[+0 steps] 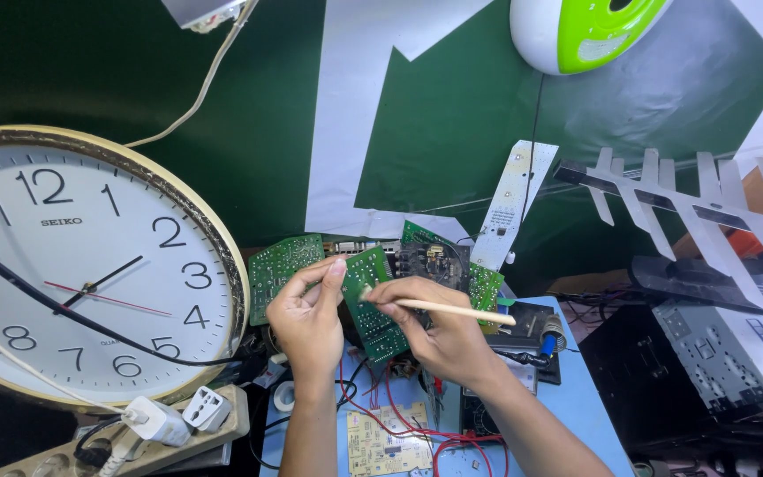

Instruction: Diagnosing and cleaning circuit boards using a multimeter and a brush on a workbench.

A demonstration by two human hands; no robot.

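Above the bench, left hand (309, 320) fingers clasp an upright circuit board (373, 305); right hand (439, 331) pinches a seemingly wooden, level stick (452, 308).

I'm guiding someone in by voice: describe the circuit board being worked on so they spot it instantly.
Start at the big round wall clock on the left and move right to the two hands. The small green circuit board is pinched by the left hand; unlike the boards behind, it is touched by the right hand's wooden-handled brush.

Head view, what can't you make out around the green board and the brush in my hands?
- Green board: lower edge hidden behind right hand; parts too small to tell.
- Brush: tip hidden by the right hand's fingers.
- Left hand: covers the board's left edge.
- Clock: left side cut off by the frame edge.
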